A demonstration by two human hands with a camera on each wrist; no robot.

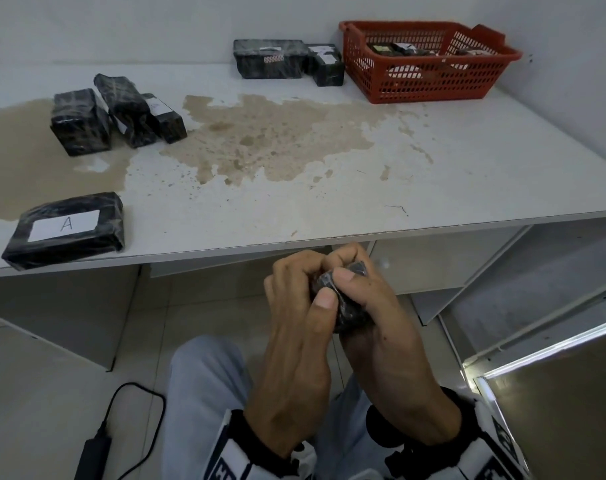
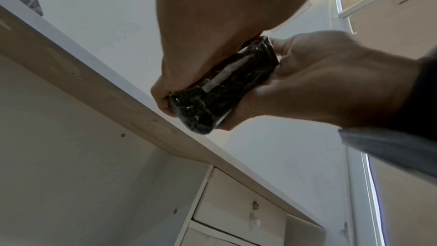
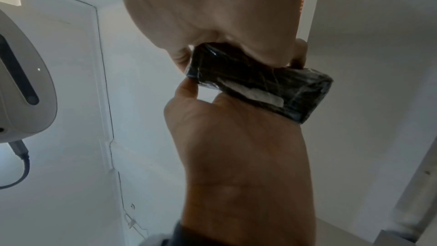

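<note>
1. A white table, stained brown across the middle, carries everything else.
2. A red basket stands at its far right corner with dark packets inside.
3. A black parcel marked A lies at the near left edge, and a group of three parcels lies behind it.
4. The left hand and right hand meet below the table's front edge, fingers curled and thumbs pressing down.
5. The small black packet is clamped between both hands, above the lap.
</note>
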